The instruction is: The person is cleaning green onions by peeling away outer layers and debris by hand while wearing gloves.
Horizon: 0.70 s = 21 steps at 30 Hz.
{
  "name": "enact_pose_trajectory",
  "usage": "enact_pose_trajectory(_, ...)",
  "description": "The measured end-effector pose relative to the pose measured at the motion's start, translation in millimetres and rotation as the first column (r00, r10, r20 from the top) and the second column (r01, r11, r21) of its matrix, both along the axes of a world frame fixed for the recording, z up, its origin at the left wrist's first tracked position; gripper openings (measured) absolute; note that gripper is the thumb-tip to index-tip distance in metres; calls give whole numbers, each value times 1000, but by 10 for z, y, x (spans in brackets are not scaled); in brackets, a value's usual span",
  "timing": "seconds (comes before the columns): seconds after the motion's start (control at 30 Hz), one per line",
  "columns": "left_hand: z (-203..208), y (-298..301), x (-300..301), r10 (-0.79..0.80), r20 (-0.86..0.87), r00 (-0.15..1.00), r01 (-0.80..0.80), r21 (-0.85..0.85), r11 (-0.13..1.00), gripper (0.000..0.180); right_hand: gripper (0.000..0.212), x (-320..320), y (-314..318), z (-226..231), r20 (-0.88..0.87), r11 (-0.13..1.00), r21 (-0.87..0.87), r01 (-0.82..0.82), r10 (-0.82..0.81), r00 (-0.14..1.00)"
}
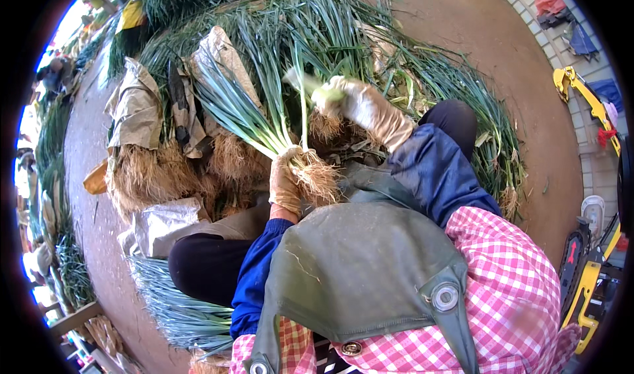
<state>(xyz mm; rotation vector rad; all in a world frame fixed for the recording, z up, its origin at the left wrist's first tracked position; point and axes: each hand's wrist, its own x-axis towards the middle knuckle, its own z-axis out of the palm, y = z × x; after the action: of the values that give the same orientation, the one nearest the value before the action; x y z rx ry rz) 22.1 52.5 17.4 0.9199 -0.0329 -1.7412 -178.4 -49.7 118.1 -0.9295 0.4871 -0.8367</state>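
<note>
My left hand (pixel 284 188), in a pale work glove, is closed around the base of a small bunch of green onions (pixel 254 124). Their green leaves fan up and to the left, and a tangle of brown roots (pixel 316 177) hangs out on the right of my fist. Just right of one upright stalk, my gloved right hand (pixel 356 102) has its fingers curled in. A pale greenish strip (pixel 302 79) blurs at its fingertips, too smeared to name. Behind both hands lies a big heap of green onions (pixel 323 27).
Rooted bundles (pixel 148 176) wrapped in brown paper (pixel 137 103) stand at the left. More green onions (pixel 178 305) lie by my left knee, near a whitish sack (pixel 168 225). Brown floor (pixel 548 156) surrounds the heap. A yellow-and-black machine (pixel 584 281) stands at the right edge.
</note>
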Motion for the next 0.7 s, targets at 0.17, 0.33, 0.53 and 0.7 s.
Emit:
enact_pose_trajectory(0.17, 85, -11, -19, -23, -133, 991, 28, 35, 999, 17, 41, -140, -640, -955, -401, 835, 391, 388, -225, 888)
enact_pose_trajectory(0.33, 147, 54, -50, -21, -188, 982, 23, 13, 1000, 22, 51, 555, -607, -1297, 79, 889, 458, -5, -35, 996)
enact_pose_trajectory(0.53, 213, 101, -94, -1, -143, 990, 5, 27, 1000, 20, 53, 908, -703, -1152, 339, 851, 523, -59, -144, 930)
enact_pose_trajectory(0.7, 133, 65, -41, -17, -132, 991, 25, 63, 998, 20, 42, 1152, -642, -1175, 99, 878, 460, 133, -199, 975)
